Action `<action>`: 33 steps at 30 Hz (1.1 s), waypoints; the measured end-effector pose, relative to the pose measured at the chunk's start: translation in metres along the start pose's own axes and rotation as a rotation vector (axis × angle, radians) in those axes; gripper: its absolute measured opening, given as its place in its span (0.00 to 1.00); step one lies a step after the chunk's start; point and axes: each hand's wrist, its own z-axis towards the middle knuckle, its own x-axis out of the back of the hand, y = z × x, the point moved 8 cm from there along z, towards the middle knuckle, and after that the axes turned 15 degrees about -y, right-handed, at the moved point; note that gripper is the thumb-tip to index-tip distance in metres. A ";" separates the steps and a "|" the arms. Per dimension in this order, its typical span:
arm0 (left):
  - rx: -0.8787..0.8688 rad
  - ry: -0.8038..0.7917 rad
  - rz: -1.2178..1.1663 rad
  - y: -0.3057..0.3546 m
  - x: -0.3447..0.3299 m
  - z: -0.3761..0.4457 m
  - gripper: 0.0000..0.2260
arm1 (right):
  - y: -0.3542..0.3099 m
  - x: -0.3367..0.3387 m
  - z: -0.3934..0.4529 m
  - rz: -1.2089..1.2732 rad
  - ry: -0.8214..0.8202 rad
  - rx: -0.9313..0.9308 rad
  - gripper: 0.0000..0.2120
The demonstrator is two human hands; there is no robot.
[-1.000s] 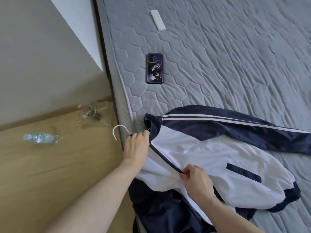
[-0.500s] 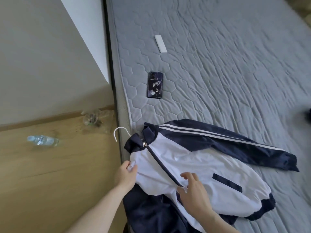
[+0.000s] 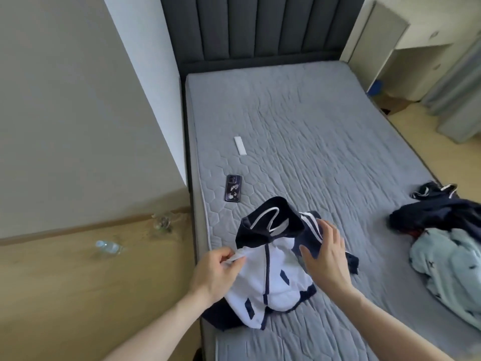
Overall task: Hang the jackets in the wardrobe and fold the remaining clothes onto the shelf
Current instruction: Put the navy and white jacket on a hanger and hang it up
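On the bed (image 3: 325,152), the left hand (image 3: 218,272) is pinching the jacket (image 3: 270,267) shoulder; the right hand (image 3: 325,251), open, should be steadying the other shoulder.

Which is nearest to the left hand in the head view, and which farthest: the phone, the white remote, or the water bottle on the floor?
From the left hand:
1. Phone, on the mattress, beyond the hand.
2. Water bottle, on the floor to the left; close to the phone's distance, hard to separate.
3. White remote, farther up the mattress, clearly farthest.
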 end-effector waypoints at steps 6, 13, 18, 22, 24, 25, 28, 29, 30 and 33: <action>-0.072 0.075 0.099 0.103 0.069 -0.108 0.19 | -0.087 0.094 -0.022 -0.229 -0.125 0.217 0.27; 0.012 0.425 0.188 0.150 0.196 -0.254 0.23 | -0.247 0.094 -0.074 -0.252 -0.441 0.606 0.18; 0.146 0.703 0.352 0.159 0.282 -0.357 0.20 | -0.367 0.060 -0.129 -0.128 -0.630 0.771 0.19; 0.265 0.836 0.367 0.139 0.332 -0.436 0.16 | -0.456 0.023 -0.171 -0.044 -0.701 0.843 0.21; 0.308 0.866 0.355 0.121 0.354 -0.472 0.14 | -0.494 0.000 -0.188 -0.030 -0.714 0.856 0.22; 0.321 0.872 0.349 0.112 0.362 -0.486 0.14 | -0.509 -0.011 -0.196 -0.031 -0.718 0.852 0.22; 0.353 0.928 0.340 0.079 0.394 -0.544 0.12 | -0.564 -0.055 -0.229 -0.055 -0.746 0.878 0.20; 0.360 0.945 0.335 0.068 0.404 -0.563 0.12 | -0.582 -0.069 -0.240 -0.060 -0.752 0.884 0.20; 0.369 0.961 0.328 0.057 0.415 -0.582 0.11 | -0.599 -0.084 -0.251 -0.060 -0.761 0.889 0.20; 0.399 0.991 0.347 0.028 0.442 -0.632 0.07 | -0.641 -0.126 -0.283 -0.039 -0.789 0.902 0.21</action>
